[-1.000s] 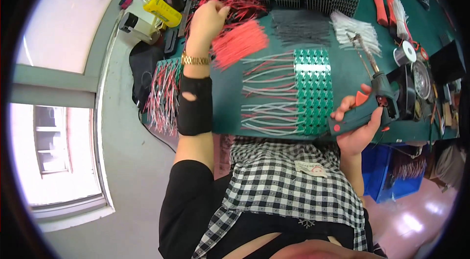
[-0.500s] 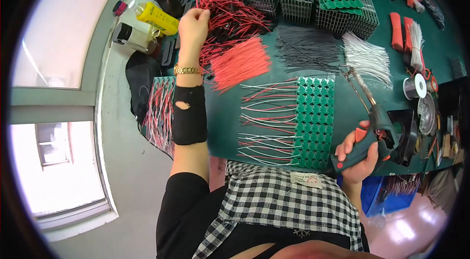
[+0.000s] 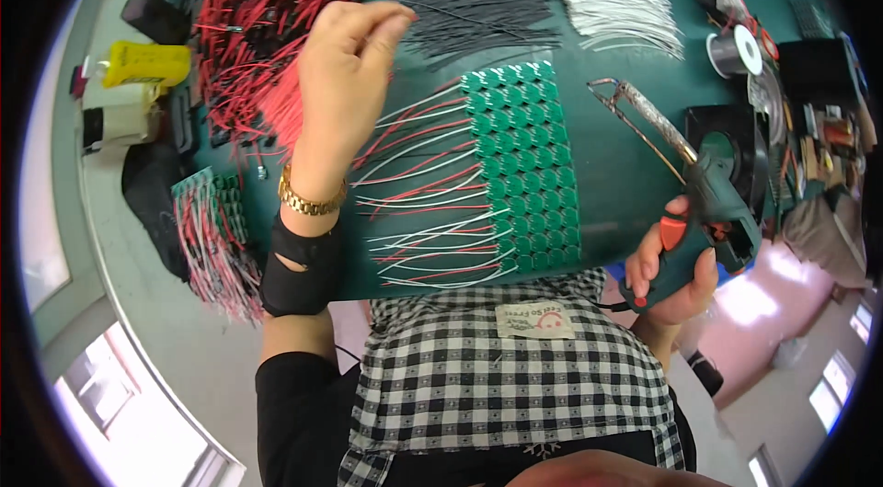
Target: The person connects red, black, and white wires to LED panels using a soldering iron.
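Over the left part of the table my left hand [image 3: 345,82] is closed in a pinch. A thin dark wire [image 3: 460,16] seems to run from its fingertips across the black wires; its held end is hidden. My right hand [image 3: 676,271] grips a dark green soldering gun [image 3: 708,188] with an orange trigger, its metal tip [image 3: 602,87] pointing up and left, apart from the boards. Between my hands lies a panel of round green circuit boards [image 3: 524,165]. Red and white wires [image 3: 423,183] reach left from its left edge, my left hand being above their far ends.
Behind are piles of red-and-black wires [image 3: 244,27], black wires [image 3: 478,4] and white wires [image 3: 621,0]. A wired board bundle [image 3: 216,239] hangs over the left table edge. A solder spool [image 3: 736,52] and a black stand [image 3: 736,133] are at right; a yellow bottle [image 3: 147,64] is at left.
My left hand has come from the red-and-black wire pile to beside the black wires, nearer the boards. My right hand still holds the soldering gun. The whole view has shifted and turned.
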### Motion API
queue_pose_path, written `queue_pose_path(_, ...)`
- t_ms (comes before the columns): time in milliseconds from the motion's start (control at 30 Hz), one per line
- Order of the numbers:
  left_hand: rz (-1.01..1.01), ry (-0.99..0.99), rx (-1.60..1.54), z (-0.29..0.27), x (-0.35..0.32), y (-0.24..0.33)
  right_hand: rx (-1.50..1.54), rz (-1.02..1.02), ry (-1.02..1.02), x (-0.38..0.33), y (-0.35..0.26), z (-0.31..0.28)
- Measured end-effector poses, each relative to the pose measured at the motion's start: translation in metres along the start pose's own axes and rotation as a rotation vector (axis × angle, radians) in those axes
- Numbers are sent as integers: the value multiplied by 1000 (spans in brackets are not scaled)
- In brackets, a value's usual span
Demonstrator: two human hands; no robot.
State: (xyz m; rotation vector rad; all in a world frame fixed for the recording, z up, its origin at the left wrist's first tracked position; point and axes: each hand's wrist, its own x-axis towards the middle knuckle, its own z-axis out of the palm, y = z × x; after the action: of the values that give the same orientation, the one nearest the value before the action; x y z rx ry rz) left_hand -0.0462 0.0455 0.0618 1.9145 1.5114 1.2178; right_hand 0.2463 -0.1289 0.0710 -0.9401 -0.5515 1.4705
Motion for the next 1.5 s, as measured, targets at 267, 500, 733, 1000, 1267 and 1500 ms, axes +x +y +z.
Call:
queue_pose_path(267,-46,-320,46,33,-28,0,-794,-105,286,-9,-36,-1)
queue_pose_path(500,-110,-297,-13,45,-29,-13,-451,89,-122,36,32,9)
queue_pose_path(733,-125,-321,-13,47,-25,-19,-484,114,-199,38,45,9)
queue_pose_path(1000,-150,-333,-22,46,-23,-20,-465,263,-129,36,39,10)
queue_pose_path(1267,-132,-330,-20,44,-21,-22,-478,259,-149,39,37,17)
queue_pose_path(1500,-118,-332,-28,43,-19,-24,-556,239,-71,41,37,24)
